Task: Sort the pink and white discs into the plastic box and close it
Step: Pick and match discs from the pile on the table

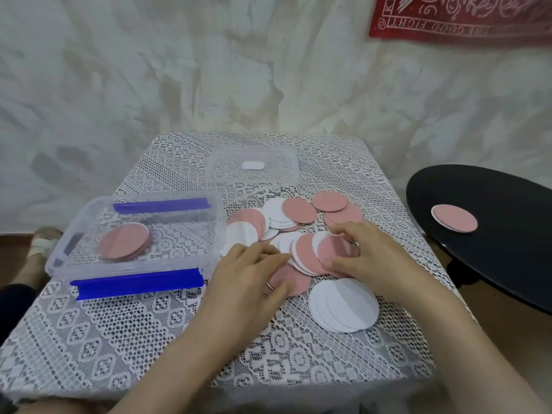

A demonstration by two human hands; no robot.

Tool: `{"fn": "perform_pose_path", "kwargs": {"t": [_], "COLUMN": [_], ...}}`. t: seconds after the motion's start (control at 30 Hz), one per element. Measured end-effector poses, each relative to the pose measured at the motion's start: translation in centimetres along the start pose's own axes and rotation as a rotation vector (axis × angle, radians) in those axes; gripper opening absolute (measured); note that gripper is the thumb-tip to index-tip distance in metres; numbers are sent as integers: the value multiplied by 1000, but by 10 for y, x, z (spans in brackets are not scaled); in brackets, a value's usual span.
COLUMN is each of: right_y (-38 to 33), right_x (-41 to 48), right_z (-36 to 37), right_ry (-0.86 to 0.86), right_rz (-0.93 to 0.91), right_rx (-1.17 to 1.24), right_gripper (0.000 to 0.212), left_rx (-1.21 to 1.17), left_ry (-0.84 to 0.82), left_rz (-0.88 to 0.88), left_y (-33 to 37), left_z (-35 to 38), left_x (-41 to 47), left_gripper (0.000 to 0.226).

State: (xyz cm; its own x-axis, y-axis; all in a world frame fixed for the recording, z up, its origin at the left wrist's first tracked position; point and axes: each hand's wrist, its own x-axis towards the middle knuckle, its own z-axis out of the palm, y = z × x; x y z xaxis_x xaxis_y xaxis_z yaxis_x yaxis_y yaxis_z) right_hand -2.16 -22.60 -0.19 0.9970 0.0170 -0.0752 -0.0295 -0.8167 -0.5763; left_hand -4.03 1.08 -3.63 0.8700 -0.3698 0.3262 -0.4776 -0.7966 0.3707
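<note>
Pink and white discs (298,210) lying scattered at frame centre; gathering step going on. Right hand (367,255) grip pinching fanned bunch; left hand (254,273) pressing flat, fingers straight. Next: squaring bunch, carrying leftward into plastic box (134,265).

Both forearms reach forward, left hand (254,274) flat with straight fingers, right hand (369,255) curled, pinching discs (334,249).

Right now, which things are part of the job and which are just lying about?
Job: plastic box; boxed discs; clear lid; loose discs; white stack; stray disc; left hand; right hand.
Lying about: black table under it; red cloth; lace tablecloth.
</note>
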Motion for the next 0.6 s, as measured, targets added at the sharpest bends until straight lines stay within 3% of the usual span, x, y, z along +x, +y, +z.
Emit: {"fn": "perform_pose_path", "kwargs": {"t": [0.2,0.37,0.5,0.6], "right_y": [21,25,8,-6], "right_x": [14,12,-3,-15], "right_z": [-5,-14,-6,9], "right_ry": [92,51,-117,-247], "right_rz": [7,-84,-127,-195], "right_rx": [102,334,502,533], "right_gripper": [10,18,14,11], "left_rx": [-1,15,-102,-194], "left_ry": [-31,7,15,70], "left_rz": [-11,-2,-6,-8], "left_y": [3,5,9,17], "left_z": [6,14,6,-2], "left_x": [9,14,10,3], "left_gripper": [53,54,59,35]}}
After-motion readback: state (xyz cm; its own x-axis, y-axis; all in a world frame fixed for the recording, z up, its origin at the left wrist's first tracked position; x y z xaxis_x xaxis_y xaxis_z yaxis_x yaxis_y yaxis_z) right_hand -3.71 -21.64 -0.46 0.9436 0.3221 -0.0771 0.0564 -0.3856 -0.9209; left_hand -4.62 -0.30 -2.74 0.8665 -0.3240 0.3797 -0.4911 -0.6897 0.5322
